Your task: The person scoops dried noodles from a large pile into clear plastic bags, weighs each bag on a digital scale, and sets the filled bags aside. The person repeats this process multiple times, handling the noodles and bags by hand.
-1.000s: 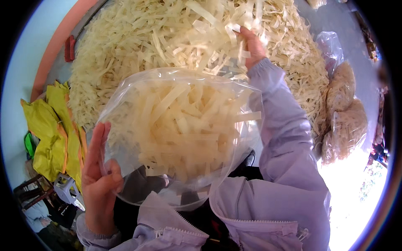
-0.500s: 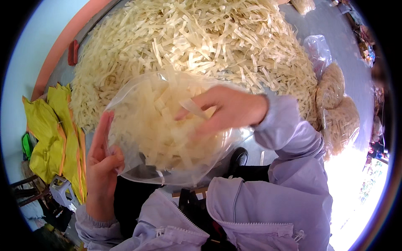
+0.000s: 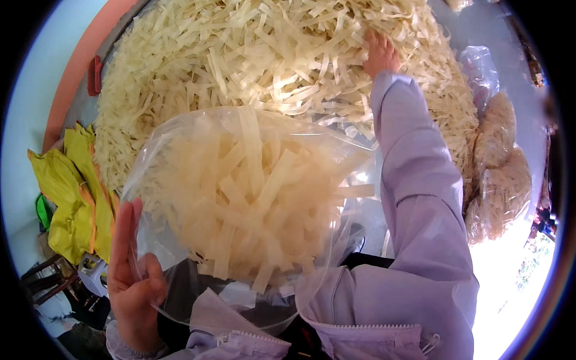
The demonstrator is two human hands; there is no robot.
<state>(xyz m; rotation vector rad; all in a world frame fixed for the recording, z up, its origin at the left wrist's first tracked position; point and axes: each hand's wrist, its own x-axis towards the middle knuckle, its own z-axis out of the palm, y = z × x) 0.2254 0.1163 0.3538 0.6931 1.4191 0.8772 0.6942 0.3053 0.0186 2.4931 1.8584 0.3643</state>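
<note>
Left hand (image 3: 129,276) is upright, pinching the rim of a clear plastic bag (image 3: 180,156) full of pale strips (image 3: 252,198) beside it, while the outstretched right hand (image 3: 379,53) digs into the strip pile (image 3: 240,54), grip hidden.

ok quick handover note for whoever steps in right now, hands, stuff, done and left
Left hand: holds the edge of the clear plastic bag open.
Right hand: stretched out, fingers in the big pile of pale flat strips; whether it grips any cannot be told.
Bag: already well filled with strips.
Nearby: filled bags to the right, yellow cloth to the left.
Left: the pile is large; the bag is not closed.
</note>
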